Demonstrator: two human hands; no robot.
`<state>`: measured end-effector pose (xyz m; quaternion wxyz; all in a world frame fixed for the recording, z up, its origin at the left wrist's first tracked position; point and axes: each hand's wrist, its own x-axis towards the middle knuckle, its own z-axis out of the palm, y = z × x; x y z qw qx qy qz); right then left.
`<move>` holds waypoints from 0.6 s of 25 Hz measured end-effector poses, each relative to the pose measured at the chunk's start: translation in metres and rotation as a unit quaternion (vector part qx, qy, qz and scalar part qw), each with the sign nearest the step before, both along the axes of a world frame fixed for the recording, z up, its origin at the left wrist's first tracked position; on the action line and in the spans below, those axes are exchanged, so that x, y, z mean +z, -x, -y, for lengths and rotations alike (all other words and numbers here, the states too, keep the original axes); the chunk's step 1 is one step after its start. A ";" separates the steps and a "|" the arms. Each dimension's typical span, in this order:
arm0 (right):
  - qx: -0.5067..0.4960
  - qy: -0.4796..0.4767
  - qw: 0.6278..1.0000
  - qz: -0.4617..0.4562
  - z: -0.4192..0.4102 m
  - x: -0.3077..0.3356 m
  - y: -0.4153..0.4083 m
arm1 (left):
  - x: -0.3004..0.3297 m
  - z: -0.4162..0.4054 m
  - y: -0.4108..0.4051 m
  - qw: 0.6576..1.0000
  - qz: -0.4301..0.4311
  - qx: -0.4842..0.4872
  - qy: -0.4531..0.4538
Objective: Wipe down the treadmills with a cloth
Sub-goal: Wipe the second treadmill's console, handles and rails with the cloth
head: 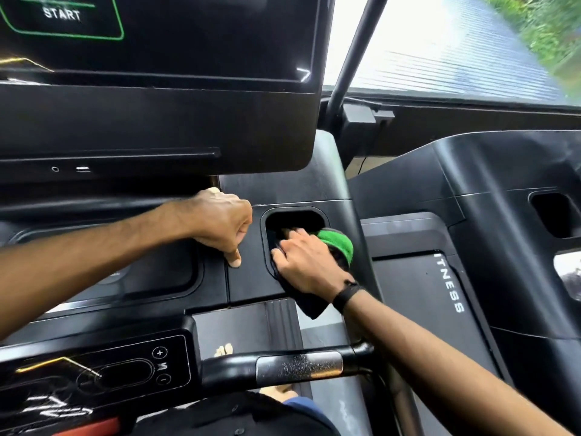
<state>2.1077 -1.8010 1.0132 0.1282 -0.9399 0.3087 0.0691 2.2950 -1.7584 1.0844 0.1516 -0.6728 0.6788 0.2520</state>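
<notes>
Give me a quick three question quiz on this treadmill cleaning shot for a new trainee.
1. True or false: the right hand presses a cloth into the cup holder.
2. Which word shows on the screen? A) STOP B) START C) PAUSE
3. What is the left hand doing?

Key
1. True.
2. B.
3. It holds nothing; fingers curled, a fingertip resting on the console beside the cup holder.
</notes>
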 end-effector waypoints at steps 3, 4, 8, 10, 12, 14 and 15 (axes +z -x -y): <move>0.008 -0.014 0.993 0.119 -0.002 -0.011 0.020 | -0.003 0.001 -0.001 1.000 0.001 0.009 0.006; 0.030 -0.043 0.991 0.126 0.000 -0.012 0.029 | -0.004 0.001 -0.001 1.000 -0.003 0.013 0.004; 0.081 -0.192 0.978 0.024 0.013 0.014 0.033 | -0.006 -0.001 -0.001 0.999 -0.019 0.024 0.012; 0.092 -0.210 0.969 -0.091 0.018 0.022 0.025 | -0.005 -0.001 -0.001 0.999 -0.024 0.032 0.004; 0.095 -0.223 0.956 -0.165 0.017 0.024 0.019 | -0.005 0.001 0.000 0.999 -0.020 0.034 -0.003; 0.093 -0.173 0.963 -0.183 0.013 0.022 0.013 | -0.003 0.002 0.001 0.999 -0.014 0.032 -0.006; 0.072 -0.147 0.968 -0.188 0.013 0.021 0.007 | -0.002 0.003 0.001 0.999 -0.011 0.033 -0.012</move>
